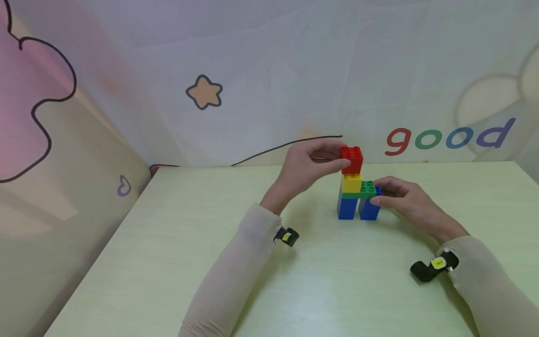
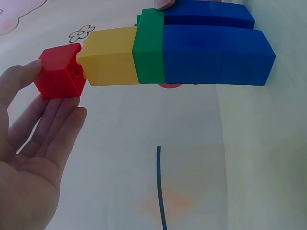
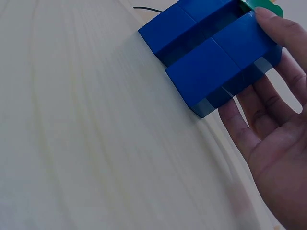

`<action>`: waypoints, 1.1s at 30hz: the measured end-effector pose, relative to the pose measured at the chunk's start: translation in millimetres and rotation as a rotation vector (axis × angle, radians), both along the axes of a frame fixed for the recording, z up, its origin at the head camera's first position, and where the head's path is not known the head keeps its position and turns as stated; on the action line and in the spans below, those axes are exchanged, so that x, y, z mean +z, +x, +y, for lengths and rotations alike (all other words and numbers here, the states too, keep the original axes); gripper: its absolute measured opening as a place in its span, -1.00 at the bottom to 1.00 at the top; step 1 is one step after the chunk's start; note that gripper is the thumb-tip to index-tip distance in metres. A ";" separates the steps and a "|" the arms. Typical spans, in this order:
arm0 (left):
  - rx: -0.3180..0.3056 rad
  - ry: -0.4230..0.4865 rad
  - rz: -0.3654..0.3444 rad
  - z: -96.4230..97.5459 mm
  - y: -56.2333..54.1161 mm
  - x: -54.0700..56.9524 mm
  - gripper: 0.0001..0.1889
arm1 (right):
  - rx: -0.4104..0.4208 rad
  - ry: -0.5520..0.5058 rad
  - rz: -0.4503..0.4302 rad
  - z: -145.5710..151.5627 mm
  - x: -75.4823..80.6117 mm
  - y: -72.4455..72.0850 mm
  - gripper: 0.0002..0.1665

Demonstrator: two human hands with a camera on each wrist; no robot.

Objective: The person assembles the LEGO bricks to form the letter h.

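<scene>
My left hand (image 1: 301, 166) pinches a red toy brick (image 1: 353, 160) between thumb and fingers, right at the top of a yellow brick (image 1: 351, 183). In the left wrist view the red brick (image 2: 60, 71) sits slightly tilted against the studs of the yellow brick (image 2: 109, 56). Under the yellow one lies a green brick (image 1: 368, 188), bridging two upright blue columns (image 1: 347, 208), each built of stacked bricks. With thumb and fingers my right hand (image 1: 410, 206) grips the right blue column (image 3: 223, 62) near its top, the thumb close to the green brick (image 3: 264, 6).
The structure stands toward the back of a pale table (image 1: 328, 281). Behind it rises a light backdrop (image 1: 269, 84) printed with a star (image 1: 204, 92) and coloured letters (image 1: 450, 138). Black wrist straps (image 1: 433, 267) circle both sleeves.
</scene>
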State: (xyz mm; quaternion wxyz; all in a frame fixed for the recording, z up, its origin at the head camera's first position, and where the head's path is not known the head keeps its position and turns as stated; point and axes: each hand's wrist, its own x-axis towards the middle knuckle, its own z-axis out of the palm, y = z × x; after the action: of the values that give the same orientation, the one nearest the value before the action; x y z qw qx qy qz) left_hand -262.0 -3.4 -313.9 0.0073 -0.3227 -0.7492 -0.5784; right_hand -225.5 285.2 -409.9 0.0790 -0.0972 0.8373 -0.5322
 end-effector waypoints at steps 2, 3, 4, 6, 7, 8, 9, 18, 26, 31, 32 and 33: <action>-0.006 0.003 0.002 0.5 -0.7 -0.7 -0.62 | 0.001 -0.004 0.000 0.3 0.2 -0.1 -0.40; -0.010 0.003 -0.001 0.7 -1.0 -1.0 -0.62 | 0.002 -0.004 0.000 0.3 0.3 -0.1 -0.40; -0.013 0.003 -0.002 0.8 -1.1 -1.2 -0.62 | 0.002 -0.005 -0.001 0.3 0.5 -0.1 -0.40; -0.019 0.004 -0.006 1.0 -1.3 -1.7 -0.62 | 0.001 -0.001 -0.003 0.0 0.8 0.0 -0.40; -0.021 0.005 -0.008 1.2 -1.3 -1.9 -0.62 | 0.000 0.003 -0.004 -0.2 1.0 0.0 -0.39; -0.022 0.004 -0.010 1.2 -1.2 -2.1 -0.62 | -0.002 0.008 -0.004 -0.3 1.1 0.0 -0.38; -0.023 0.003 -0.013 1.3 -1.1 -2.1 -0.62 | -0.003 0.014 -0.005 -0.4 1.2 -0.1 -0.38; -0.019 -0.007 -0.039 1.5 -1.5 -4.0 -0.63 | -0.003 0.024 -0.008 0.2 0.5 -0.7 -0.37; -0.040 -0.015 -0.037 0.6 -0.3 -4.2 -0.63 | 0.000 0.025 -0.011 -0.3 0.7 -0.7 -0.36; -0.045 -0.020 -0.036 0.6 0.9 -4.1 -0.62 | 0.001 0.025 -0.006 -0.2 0.8 0.1 -0.37; -0.044 -0.023 -0.036 0.8 0.8 -4.2 -0.62 | 0.001 0.025 -0.005 -0.2 0.8 0.3 -0.37; -0.042 -0.026 -0.036 1.0 0.6 -4.5 -0.62 | 0.001 0.025 -0.004 -0.2 0.8 0.6 -0.37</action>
State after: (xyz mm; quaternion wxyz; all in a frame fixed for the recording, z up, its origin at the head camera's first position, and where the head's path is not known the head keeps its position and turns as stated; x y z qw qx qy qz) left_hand -261.4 -2.4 -318.4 -0.0228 -0.3280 -0.7496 -0.5745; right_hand -224.9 285.0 -409.1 0.0822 -0.0955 0.8437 -0.5218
